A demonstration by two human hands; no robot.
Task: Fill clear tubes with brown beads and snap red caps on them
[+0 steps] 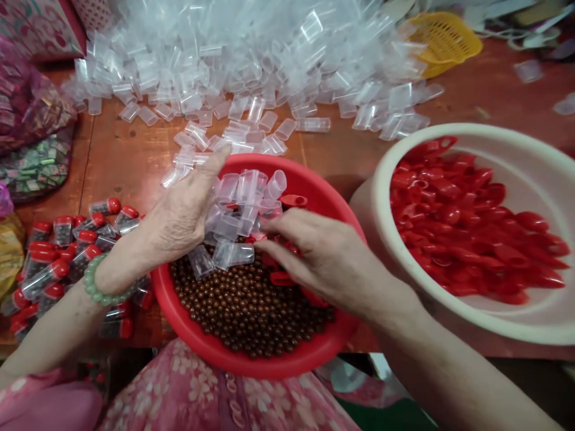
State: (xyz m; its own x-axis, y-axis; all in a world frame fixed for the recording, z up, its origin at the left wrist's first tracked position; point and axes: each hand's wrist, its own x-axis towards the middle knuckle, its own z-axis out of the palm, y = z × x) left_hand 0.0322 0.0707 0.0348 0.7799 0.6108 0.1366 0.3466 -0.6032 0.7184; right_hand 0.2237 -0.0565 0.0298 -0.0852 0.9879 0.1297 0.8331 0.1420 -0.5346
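Left hand (179, 206) is at the upper-left rim of the round red plastic basin (251, 365), against a cluster of clear plastic tubes (245, 191) lying in it; one digit stretches up beside them, the others are hidden, so cannot tell if they clamp anything. Right hand (323, 254) reaches over the basin from its right side, thumb and index tips close together at the cluster's right edge; cannot tell if they pinch a piece. The tubes sit in the basin's upper left, jumbled, several tilted, partly on top of shiny round brown beads (238, 299) that cover its lower part. Glossy red plastic pieces (294, 200) lie in the basin's right half, some beside and under the right hand. Right of the basin: deep white plastic tub (534, 179) with a pile of hollow red plastic pieces (467, 227). Behind the basin: wide heap of loose clear tubes (251, 60) on the reddish-brown wooden table (117, 158), with a yellow slotted plastic basket (444, 42) at the heap's right end. Left of the basin: clear tubes with red caps and dark contents (58, 269), lying partly behind the left forearm. Pale green bead bracelet (92, 281) on left wrist. Far left, beyond the capped tubes: purple mesh bag (27, 96), contents blurred.
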